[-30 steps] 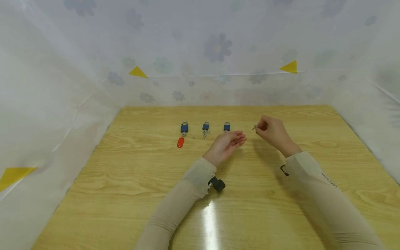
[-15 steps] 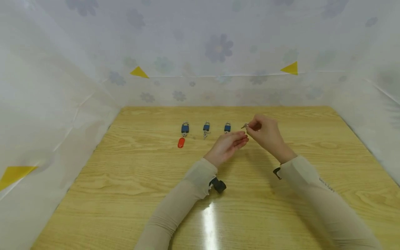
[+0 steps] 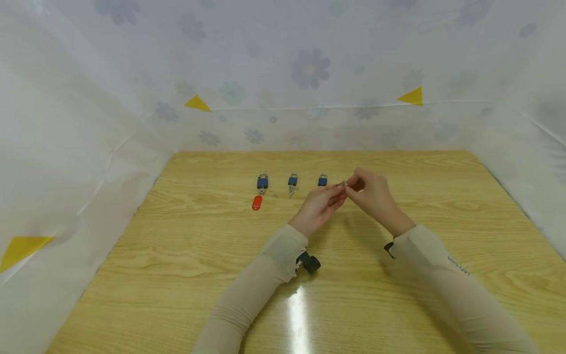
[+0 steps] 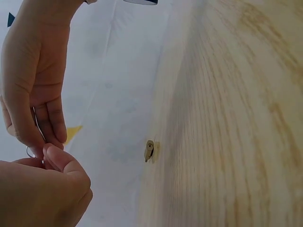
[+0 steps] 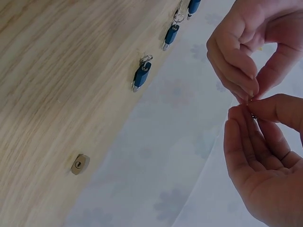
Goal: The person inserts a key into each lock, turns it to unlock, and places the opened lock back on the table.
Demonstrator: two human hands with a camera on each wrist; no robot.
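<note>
metal, small and stiff, the key [image 3: 344, 184] is pinched in the right hand [image 3: 369, 192] fingers above the desk [image 3: 185, 255], left hand [image 3: 320, 207] fingertips pinching it too; light and likely slippery, best held by its flat bow

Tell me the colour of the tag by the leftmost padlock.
Red-orange tag, clearest in the head view.

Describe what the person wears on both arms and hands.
Both arms are covered to the wrist by snug beige sleeves. The left hand and right hand are bare. A small black device sits under the left wrist, and a black strap piece shows at the right cuff. Small dark lettering marks the right sleeve.
</note>
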